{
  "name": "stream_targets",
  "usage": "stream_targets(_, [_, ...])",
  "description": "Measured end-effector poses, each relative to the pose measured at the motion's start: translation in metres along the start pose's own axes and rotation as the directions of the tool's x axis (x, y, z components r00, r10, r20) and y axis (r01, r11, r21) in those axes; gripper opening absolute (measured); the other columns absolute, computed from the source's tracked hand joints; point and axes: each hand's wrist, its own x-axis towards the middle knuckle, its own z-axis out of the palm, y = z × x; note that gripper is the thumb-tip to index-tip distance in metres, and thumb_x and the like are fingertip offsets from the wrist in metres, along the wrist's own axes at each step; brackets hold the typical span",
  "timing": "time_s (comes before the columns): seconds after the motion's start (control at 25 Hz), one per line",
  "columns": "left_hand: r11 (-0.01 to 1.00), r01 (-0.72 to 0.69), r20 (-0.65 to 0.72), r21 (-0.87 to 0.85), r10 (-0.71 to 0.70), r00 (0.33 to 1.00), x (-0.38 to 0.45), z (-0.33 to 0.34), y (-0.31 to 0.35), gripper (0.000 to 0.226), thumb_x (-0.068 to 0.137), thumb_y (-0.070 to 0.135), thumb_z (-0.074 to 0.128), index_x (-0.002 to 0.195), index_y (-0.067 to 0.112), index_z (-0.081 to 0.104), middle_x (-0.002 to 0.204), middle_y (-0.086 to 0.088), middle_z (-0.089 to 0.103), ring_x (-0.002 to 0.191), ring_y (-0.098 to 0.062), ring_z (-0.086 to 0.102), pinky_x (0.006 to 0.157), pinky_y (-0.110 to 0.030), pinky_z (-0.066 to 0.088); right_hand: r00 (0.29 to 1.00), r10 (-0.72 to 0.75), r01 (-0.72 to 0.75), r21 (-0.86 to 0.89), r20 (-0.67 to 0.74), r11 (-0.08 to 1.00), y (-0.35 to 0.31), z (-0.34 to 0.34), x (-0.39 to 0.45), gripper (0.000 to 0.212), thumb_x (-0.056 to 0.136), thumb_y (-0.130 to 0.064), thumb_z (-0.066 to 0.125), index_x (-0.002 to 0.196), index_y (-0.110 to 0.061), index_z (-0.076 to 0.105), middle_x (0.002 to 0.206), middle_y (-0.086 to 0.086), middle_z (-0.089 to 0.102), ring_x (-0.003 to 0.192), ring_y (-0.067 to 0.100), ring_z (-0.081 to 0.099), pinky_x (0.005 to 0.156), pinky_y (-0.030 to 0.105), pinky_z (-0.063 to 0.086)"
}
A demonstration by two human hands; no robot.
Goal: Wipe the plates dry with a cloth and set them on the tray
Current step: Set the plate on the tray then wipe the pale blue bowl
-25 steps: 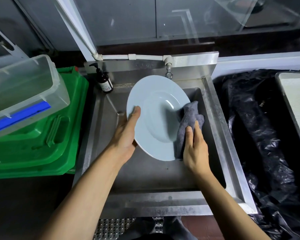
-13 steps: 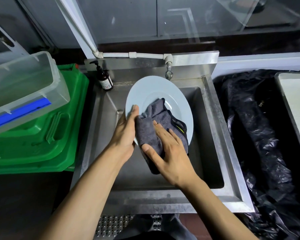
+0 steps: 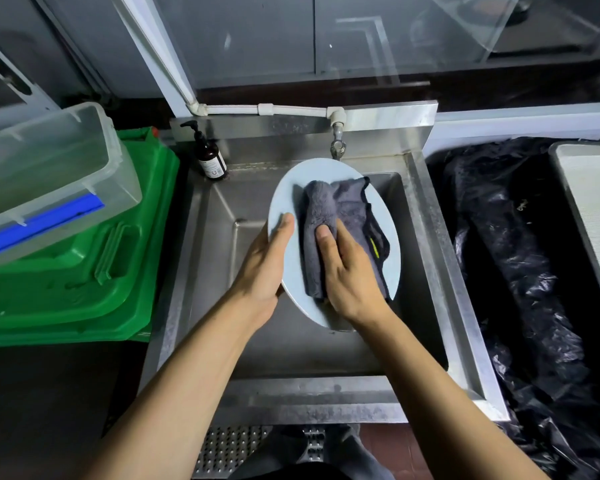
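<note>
A pale blue plate (image 3: 291,199) is held tilted over the steel sink (image 3: 440,258). My left hand (image 3: 265,268) grips its left rim, thumb on the face and fingers behind. A grey cloth (image 3: 329,209) lies spread over the plate's middle. My right hand (image 3: 349,271) presses the cloth flat against the plate, fingers mostly straight. The lower right part of the plate is hidden by the cloth and hand. A pale tray (image 3: 593,216) sits at the far right edge.
A brown pump bottle (image 3: 210,161) stands at the sink's back left corner, under a tap (image 3: 338,140). Left of the sink a clear plastic box (image 3: 49,174) rests on green bins (image 3: 94,271). Black plastic sheeting (image 3: 513,265) covers the counter on the right.
My right hand brought the cloth from the plate's right rim onto its face, then slid up and right over the middle. The left hand kept its grip on the left rim.
</note>
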Motion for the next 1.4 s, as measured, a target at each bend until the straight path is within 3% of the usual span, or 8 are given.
stream_targets(0.24, [0.999, -0.048, -0.112, 0.001, 0.047, 0.993, 0.004, -0.009, 0.01, 0.03, 0.103, 0.038, 0.049, 0.122, 0.021, 0.064, 0.111, 0.002, 0.076, 0.101, -0.014, 0.073, 0.075, -0.027, 0.059, 0.981, -0.092, 0.105, -0.069, 0.173, 0.992, 0.006, -0.01, -0.041, 0.02, 0.11, -0.037, 0.04, 0.098, -0.046, 0.053, 0.09, -0.032, 0.062, 0.087, -0.003, 0.06, 0.08, 0.018, 0.044])
stream_targets(0.4, [1.0, -0.002, -0.106, 0.024, 0.005, 0.994, 0.0, -0.013, 0.005, 0.031, 0.102, 0.043, 0.051, 0.127, 0.029, 0.062, 0.115, 0.008, 0.075, 0.103, -0.011, 0.072, 0.076, -0.027, 0.06, 0.982, -0.19, 0.184, -0.278, 0.005, 0.943, 0.041, -0.019, -0.052, 0.029, 0.107, -0.023, 0.049, 0.134, -0.026, 0.06, 0.131, -0.027, 0.051, 0.127, -0.022, 0.038, 0.112, 0.008, 0.027])
stream_targets(0.48, [0.999, 0.002, -0.065, 0.046, 0.001, 0.998, -0.002, -0.013, 0.005, 0.036, 0.102, 0.045, 0.05, 0.132, 0.029, 0.059, 0.119, 0.01, 0.073, 0.108, -0.009, 0.07, 0.08, -0.026, 0.06, 0.99, -0.051, 0.01, -0.288, -0.134, 0.957, 0.056, -0.02, -0.049, 0.047, 0.108, -0.027, 0.046, 0.153, -0.013, 0.044, 0.149, -0.015, 0.039, 0.145, -0.009, 0.023, 0.122, 0.014, 0.013])
stream_targets(0.6, [0.997, 0.0, 0.009, 0.074, -0.001, 1.0, -0.007, -0.015, 0.008, 0.039, 0.1, 0.048, 0.051, 0.135, 0.033, 0.056, 0.123, 0.013, 0.071, 0.113, -0.007, 0.067, 0.08, -0.024, 0.059, 0.95, 0.154, -0.198, -0.141, -0.273, 0.97, 0.065, -0.031, -0.031, 0.053, 0.109, -0.039, 0.037, 0.159, -0.022, 0.032, 0.164, -0.005, 0.034, 0.15, 0.015, 0.032, 0.123, 0.039, 0.027])
stream_targets(0.72, [0.996, 0.002, 0.05, 0.089, -0.006, 0.999, -0.011, -0.015, 0.008, 0.035, 0.101, 0.047, 0.051, 0.131, 0.031, 0.06, 0.122, 0.011, 0.072, 0.113, -0.008, 0.067, 0.076, -0.022, 0.058, 0.919, 0.221, -0.24, -0.018, -0.326, 0.971, 0.062, -0.044, 0.005, 0.054, 0.109, -0.045, 0.032, 0.155, -0.018, 0.039, 0.157, 0.002, 0.047, 0.143, 0.02, 0.044, 0.117, 0.044, 0.036])
stream_targets(0.92, [0.992, -0.038, 0.097, 0.12, 0.026, 0.995, -0.015, -0.011, 0.002, 0.029, 0.103, 0.041, 0.05, 0.123, 0.028, 0.067, 0.123, 0.008, 0.072, 0.114, -0.009, 0.067, 0.079, -0.019, 0.056, 0.951, 0.097, -0.105, -0.012, -0.293, 0.994, 0.025, -0.029, 0.044, 0.054, 0.111, -0.038, 0.034, 0.16, -0.015, 0.03, 0.164, 0.001, 0.036, 0.151, 0.012, 0.029, 0.125, 0.034, 0.021])
stream_targets(1.08, [0.979, -0.107, 0.1, 0.176, 0.09, 0.991, -0.014, -0.011, -0.003, 0.038, 0.098, 0.049, 0.052, 0.13, 0.032, 0.063, 0.134, 0.011, 0.065, 0.128, -0.008, 0.058, 0.107, -0.036, 0.045, 0.979, -0.081, 0.104, 0.118, -0.188, 0.988, -0.009, -0.002, 0.041, 0.047, 0.112, -0.026, 0.035, 0.156, -0.01, 0.037, 0.16, 0.004, 0.042, 0.151, 0.012, 0.032, 0.125, 0.038, 0.024])
stream_targets(1.4, [0.975, -0.128, -0.048, 0.181, 0.138, 0.989, -0.004, -0.015, -0.006, 0.054, 0.09, 0.07, 0.045, 0.128, 0.037, 0.064, 0.126, 0.008, 0.07, 0.121, -0.01, 0.063, 0.108, -0.041, 0.045, 0.992, -0.099, 0.051, 0.462, 0.08, 0.885, -0.039, 0.021, -0.011, 0.03, 0.111, -0.032, 0.037, 0.115, -0.026, 0.066, 0.109, -0.007, 0.073, 0.107, 0.006, 0.064, 0.094, 0.02, 0.048])
